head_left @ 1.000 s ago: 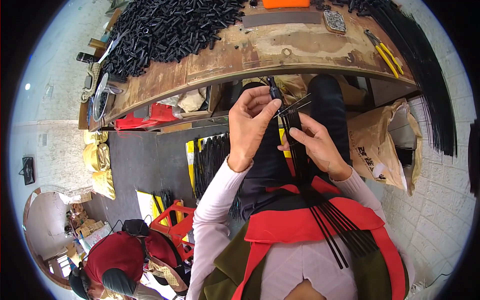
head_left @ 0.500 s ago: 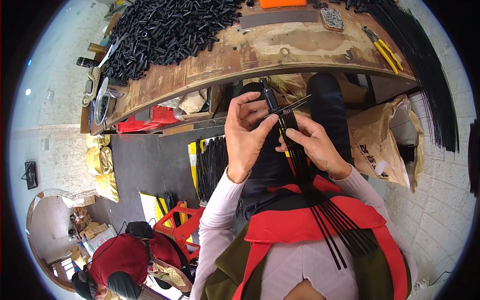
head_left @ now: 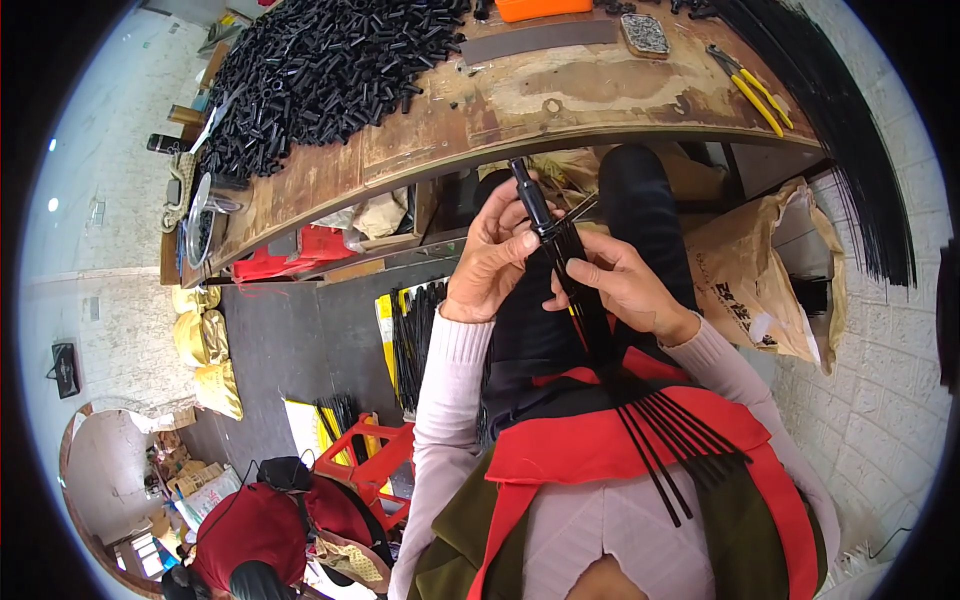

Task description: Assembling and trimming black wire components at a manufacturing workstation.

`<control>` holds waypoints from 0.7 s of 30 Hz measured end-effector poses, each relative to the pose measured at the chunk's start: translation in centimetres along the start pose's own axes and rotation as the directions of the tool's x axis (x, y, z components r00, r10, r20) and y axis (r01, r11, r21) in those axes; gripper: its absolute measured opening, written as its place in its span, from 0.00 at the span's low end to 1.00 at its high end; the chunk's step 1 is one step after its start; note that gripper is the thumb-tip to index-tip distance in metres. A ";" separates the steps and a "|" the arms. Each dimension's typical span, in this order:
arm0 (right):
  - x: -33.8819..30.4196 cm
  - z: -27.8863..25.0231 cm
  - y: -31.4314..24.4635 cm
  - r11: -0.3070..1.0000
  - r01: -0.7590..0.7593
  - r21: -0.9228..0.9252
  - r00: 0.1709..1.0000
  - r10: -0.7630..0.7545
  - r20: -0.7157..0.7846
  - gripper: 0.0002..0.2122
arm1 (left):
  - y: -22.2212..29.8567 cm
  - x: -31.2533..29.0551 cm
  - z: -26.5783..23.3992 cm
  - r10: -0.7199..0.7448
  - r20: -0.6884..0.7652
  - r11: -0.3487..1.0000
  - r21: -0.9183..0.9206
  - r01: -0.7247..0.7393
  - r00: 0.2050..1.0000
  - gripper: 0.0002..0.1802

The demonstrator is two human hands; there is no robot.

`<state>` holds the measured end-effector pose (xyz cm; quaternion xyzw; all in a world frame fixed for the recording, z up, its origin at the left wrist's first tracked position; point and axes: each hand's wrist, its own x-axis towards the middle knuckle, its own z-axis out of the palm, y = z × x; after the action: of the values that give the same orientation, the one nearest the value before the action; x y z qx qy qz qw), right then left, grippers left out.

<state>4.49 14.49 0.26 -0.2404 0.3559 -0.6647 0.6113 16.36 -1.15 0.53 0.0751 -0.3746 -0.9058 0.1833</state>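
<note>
My left hand [head_left: 492, 266] is closed around the lower end of a black stepped tube [head_left: 533, 198], which points up and away over my lap. Its thumb presses where the rods meet the tube. A bundle of thin black rods [head_left: 655, 420] fans from that end down across my red apron [head_left: 560, 445]. Just below the joint, my right hand [head_left: 630, 288] pinches the bundle between thumb and fingers. A short thin rod or wire [head_left: 582, 208] sticks out sideways at the joint. My fingers partly hide how the pieces fit together.
Ahead stands a worn wooden bench [head_left: 430, 130] with a heap of black tubes [head_left: 310, 80], yellow-handled pliers [head_left: 750, 90] and long black rods [head_left: 850, 150]. A paper sack [head_left: 745, 270] is at my right. Red crate [head_left: 375, 455] and another person [head_left: 250, 530] are lower left.
The long thin rod that crossed the joint now shows only a shorter end beside it. Both hands stay at the joint, and the left thumb has shifted slightly. The whole view has moved a little.
</note>
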 end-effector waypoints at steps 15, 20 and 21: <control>1.2 1.4 0.9 0.918 0.277 -0.282 0.951 -0.305 -0.059 0.13 | 1.9 -2.6 3.7 0.234 -0.275 0.868 0.490 -0.073 0.933 0.22; 2.3 0.5 1.3 0.937 0.276 -0.216 0.954 -0.294 -0.055 0.11 | 2.3 -2.1 4.9 0.101 -0.366 0.914 0.402 0.060 0.925 0.22; 2.6 0.4 1.3 0.936 0.286 -0.205 0.952 -0.302 -0.051 0.11 | 2.4 -2.0 5.0 0.077 -0.374 0.931 0.358 0.067 0.924 0.21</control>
<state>5.31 11.88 -0.82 -0.3224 0.4038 -0.7198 0.4635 17.44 1.33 5.75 0.2818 -0.4930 -0.7880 0.2381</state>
